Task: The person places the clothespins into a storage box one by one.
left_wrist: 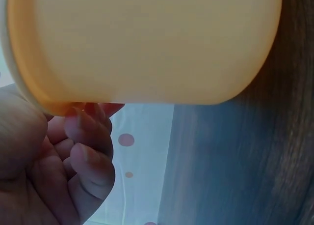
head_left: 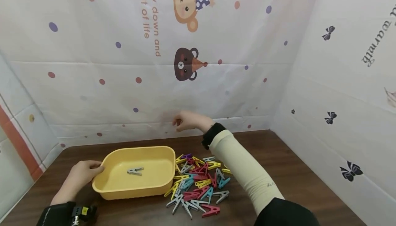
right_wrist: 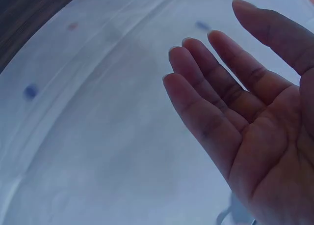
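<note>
My left hand (head_left: pixel 81 174) pinches the left rim of a yellow plastic basin (head_left: pixel 139 188). In the left wrist view the thumb and the curled fingers (left_wrist: pixel 93 171) meet at the edge of the basin (left_wrist: pixel 147 48). Inside the basin, on its floor, lies a grey clothespin (head_left: pixel 135 171). My right hand (head_left: pixel 191 121) is raised in the air beyond the basin, in front of the back curtain. The right wrist view shows this hand (right_wrist: pixel 265 122) with relaxed, slightly bent fingers and a bare palm. A loose pile of clothespins (head_left: pixel 202 183) lies against the basin's right side.
The pile mixes red, yellow, blue, grey and purple clothespins on the dark wooden table (head_left: pixel 272 171). A white printed curtain (head_left: pixel 102 105) borders the table at the back, and a similar one (head_left: pixel 312 133) runs along the right.
</note>
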`<action>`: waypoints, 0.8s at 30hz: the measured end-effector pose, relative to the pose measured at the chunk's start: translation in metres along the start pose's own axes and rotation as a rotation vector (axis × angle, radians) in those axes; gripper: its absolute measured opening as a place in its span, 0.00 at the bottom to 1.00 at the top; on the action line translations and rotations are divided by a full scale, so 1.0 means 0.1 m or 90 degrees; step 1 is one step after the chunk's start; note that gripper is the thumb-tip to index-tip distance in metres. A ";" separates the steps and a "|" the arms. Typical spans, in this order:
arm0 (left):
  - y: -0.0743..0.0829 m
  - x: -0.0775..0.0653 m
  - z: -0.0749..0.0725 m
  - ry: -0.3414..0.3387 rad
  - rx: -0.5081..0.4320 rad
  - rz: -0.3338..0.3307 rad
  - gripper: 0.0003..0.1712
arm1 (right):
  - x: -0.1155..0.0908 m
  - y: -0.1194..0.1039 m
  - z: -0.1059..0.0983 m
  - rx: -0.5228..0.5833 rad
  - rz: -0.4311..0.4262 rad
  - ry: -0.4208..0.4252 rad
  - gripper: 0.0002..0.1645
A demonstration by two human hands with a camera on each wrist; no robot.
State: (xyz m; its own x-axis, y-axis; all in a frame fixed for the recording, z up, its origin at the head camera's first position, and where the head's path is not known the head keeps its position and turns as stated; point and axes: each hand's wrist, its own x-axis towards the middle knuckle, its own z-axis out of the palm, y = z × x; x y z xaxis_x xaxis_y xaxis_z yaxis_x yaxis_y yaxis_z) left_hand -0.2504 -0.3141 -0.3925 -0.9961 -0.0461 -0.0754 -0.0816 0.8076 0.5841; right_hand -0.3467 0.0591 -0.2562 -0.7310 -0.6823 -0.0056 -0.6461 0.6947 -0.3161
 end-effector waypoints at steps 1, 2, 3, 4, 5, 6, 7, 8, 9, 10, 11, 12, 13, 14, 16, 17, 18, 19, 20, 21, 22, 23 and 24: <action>-0.01 -0.01 -0.01 0.001 -0.001 -0.003 0.30 | -0.03 0.06 0.00 -0.007 0.004 0.007 0.13; -0.01 -0.01 -0.02 0.002 -0.004 -0.006 0.31 | -0.06 0.12 0.01 -0.014 0.007 0.011 0.13; -0.02 -0.01 -0.02 0.004 -0.007 -0.003 0.31 | -0.10 0.18 0.03 -0.020 0.012 0.011 0.12; -0.02 -0.01 -0.02 0.005 -0.011 -0.002 0.31 | -0.15 0.23 0.05 -0.027 0.021 0.009 0.12; -0.02 -0.02 -0.02 0.006 -0.013 0.000 0.32 | -0.20 0.27 0.08 -0.033 0.030 0.006 0.12; -0.03 -0.02 -0.01 0.007 -0.013 0.001 0.32 | -0.24 0.32 0.11 -0.037 0.032 0.005 0.11; -0.03 -0.03 -0.01 0.006 -0.013 -0.002 0.32 | -0.29 0.37 0.16 -0.045 0.031 0.004 0.11; -0.04 -0.04 -0.01 0.008 -0.012 -0.001 0.32 | -0.34 0.42 0.20 -0.047 0.031 0.001 0.11; -0.05 -0.05 0.00 0.008 -0.012 -0.002 0.32 | -0.38 0.46 0.25 -0.048 0.029 -0.002 0.11; -0.06 -0.06 0.00 0.008 -0.012 -0.002 0.32 | -0.42 0.51 0.31 -0.049 0.028 -0.003 0.11; -0.06 -0.06 0.01 0.009 -0.011 -0.001 0.32 | -0.47 0.55 0.36 -0.046 0.029 -0.006 0.10; -0.07 -0.07 0.01 0.011 -0.012 0.000 0.31 | -0.51 0.59 0.41 -0.040 0.031 -0.010 0.10; -0.07 -0.07 0.02 0.013 -0.013 0.002 0.31 | -0.55 0.63 0.46 -0.033 0.041 -0.016 0.10; -0.06 -0.07 0.02 0.016 -0.013 0.006 0.31 | -0.59 0.66 0.50 -0.023 0.056 -0.023 0.10; -0.05 -0.06 0.02 0.019 -0.015 0.007 0.31 | -0.66 0.72 0.59 -0.006 0.087 -0.035 0.10; -0.05 -0.06 0.02 0.020 -0.016 0.008 0.30 | -0.68 0.75 0.63 0.000 0.098 -0.040 0.10; -0.04 -0.06 0.02 0.021 -0.017 0.010 0.30 | -0.70 0.78 0.67 0.003 0.107 -0.044 0.09; -0.03 -0.05 0.02 0.020 -0.020 0.009 0.30 | -0.72 0.81 0.71 0.004 0.114 -0.047 0.08; -0.03 -0.05 0.02 0.019 -0.024 0.009 0.30 | -0.72 0.84 0.76 0.004 0.117 -0.050 0.07; -0.02 -0.05 0.02 0.017 -0.028 0.007 0.30 | -0.72 0.87 0.80 0.003 0.117 -0.052 0.07; -0.02 -0.05 0.01 0.017 -0.029 0.010 0.30 | -0.72 0.89 0.84 0.004 0.117 -0.055 0.06; -0.02 -0.05 0.01 0.016 -0.033 0.009 0.30 | -0.71 0.92 0.88 0.004 0.117 -0.056 0.05; -0.02 -0.05 0.01 0.014 -0.035 0.009 0.30 | -0.70 0.94 0.91 0.008 0.121 -0.057 0.05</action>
State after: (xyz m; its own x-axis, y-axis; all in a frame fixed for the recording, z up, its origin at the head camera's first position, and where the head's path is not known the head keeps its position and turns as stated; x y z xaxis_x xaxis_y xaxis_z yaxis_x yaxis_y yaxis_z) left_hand -0.2450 -0.3150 -0.3936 -0.9976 -0.0488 -0.0499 -0.0693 0.7750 0.6282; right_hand -0.3362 0.1510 -0.3721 -0.8168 -0.5571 -0.1502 -0.4950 0.8103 -0.3136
